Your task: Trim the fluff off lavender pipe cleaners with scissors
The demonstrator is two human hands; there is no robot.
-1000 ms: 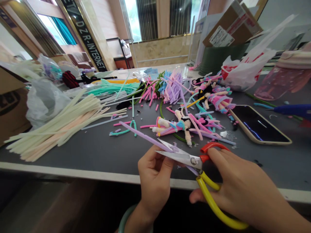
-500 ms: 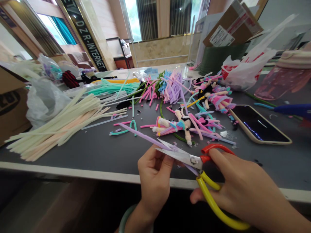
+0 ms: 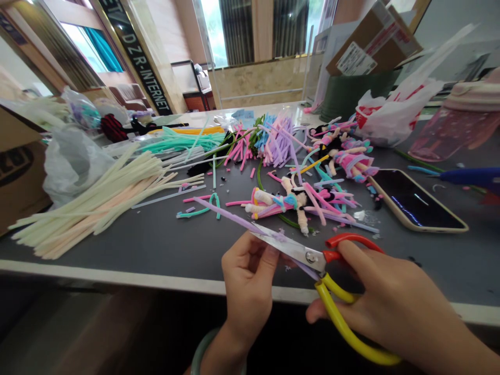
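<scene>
Between its thumb and fingers, my left hand [image 3: 248, 284] pinches a lilac pipe cleaner [image 3: 226, 214] over the table's front edge. The pipe cleaner slants from upper left to lower right, running along the scissor blades. My right hand [image 3: 386, 294] grips scissors [image 3: 300, 251] with one red and one yellow handle. Their blades lie nearly together against the pipe cleaner, with bits of lilac fuzz on them. Just beyond the blades lies a pipe-cleaner doll [image 3: 277, 202] with a blue bow. A bent mint pipe cleaner [image 3: 199, 211] rests left of it.
Cream pipe cleaners [image 3: 89, 208] lie in a bundle at left, near a cardboard box [image 3: 23, 166]. Coloured bundles [image 3: 279, 138] stand at the back. At right are a phone [image 3: 416, 200], finished dolls [image 3: 353, 161], a pink bottle [image 3: 453, 125] and a white plastic bag [image 3: 394, 112].
The scissor blades have closed from a narrow gap to nearly together on the lilac pipe cleaner. Both hands stay in almost the same place.
</scene>
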